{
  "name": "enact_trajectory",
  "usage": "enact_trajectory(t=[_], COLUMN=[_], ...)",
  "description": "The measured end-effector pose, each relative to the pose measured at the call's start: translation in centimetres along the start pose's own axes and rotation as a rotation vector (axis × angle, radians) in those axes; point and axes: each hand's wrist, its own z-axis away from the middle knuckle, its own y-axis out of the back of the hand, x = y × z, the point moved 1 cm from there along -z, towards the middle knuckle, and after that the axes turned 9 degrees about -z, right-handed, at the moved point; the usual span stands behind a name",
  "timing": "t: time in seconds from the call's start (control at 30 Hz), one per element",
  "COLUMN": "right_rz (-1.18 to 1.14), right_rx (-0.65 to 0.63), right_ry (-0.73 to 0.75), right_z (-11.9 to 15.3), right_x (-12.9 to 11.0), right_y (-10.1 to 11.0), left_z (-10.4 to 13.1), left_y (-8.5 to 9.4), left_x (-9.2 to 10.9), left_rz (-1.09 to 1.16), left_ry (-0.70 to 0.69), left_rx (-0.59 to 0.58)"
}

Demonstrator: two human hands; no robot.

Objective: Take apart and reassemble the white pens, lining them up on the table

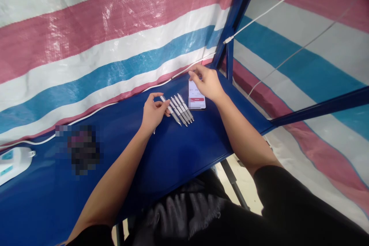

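Observation:
Several white-and-grey pens (182, 108) lie side by side on the blue table, tips slanting toward me. My left hand (153, 112) is at the left end of the row, its thumb and fingers closed at the upper end of the leftmost pen (173, 113). A thin tip of something shows beneath that hand; the rest is hidden. Just right of the pens lies a phone (197, 102) with a lit screen showing digits and a red bar. Over its upper right part is my right hand (206, 81), fingers curled in; whatever they may hold is hidden.
On the blue table (184, 150), a pixelated dark object (84, 150) sits to the left, with a white power strip (15, 163) beyond it. A white cable (99, 110) runs along the back edge by the striped sheet (115, 73). Blue frame posts (230, 59) stand at the right.

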Motion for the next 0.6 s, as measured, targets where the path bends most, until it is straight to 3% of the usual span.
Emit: enact_trajectory(t=[0.37, 0.6], right_rz=[0.016, 0.001], right_rx=[-0.028, -0.074], right_ry=[-0.007, 0.038], right_z=[0.22, 0.2], right_x=[0.25, 0.34], right_y=[-0.31, -0.49], left_z=[-0.32, -0.15], left_y=[0.5, 0.46], left_x=[-0.1, -0.1], left_rz=[-0.001, -0.101], left_ry=[-0.037, 0.024], left_rx=[0.053, 0.032])
